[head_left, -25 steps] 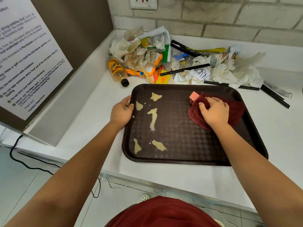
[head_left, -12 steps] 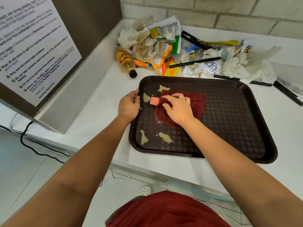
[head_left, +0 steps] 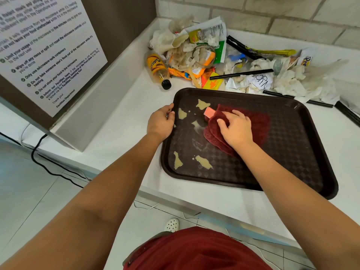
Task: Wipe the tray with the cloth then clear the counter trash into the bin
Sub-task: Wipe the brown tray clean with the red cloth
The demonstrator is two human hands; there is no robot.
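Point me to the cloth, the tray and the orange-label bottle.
cloth [head_left: 260, 123]: head view, bare maroon weave right of the right hand.
tray [head_left: 303, 152]: head view, bare checkered floor on its right side.
bottle [head_left: 157, 69]: head view, label on its body.

1. Left hand [head_left: 160, 124]: arm extended forward, fingers curled over the left rim of the tray [head_left: 303, 152], gripping it.
2. Right hand [head_left: 236, 128]: palm down over the tray's middle, fingers bent, pressing and gripping the cloth [head_left: 261, 125].
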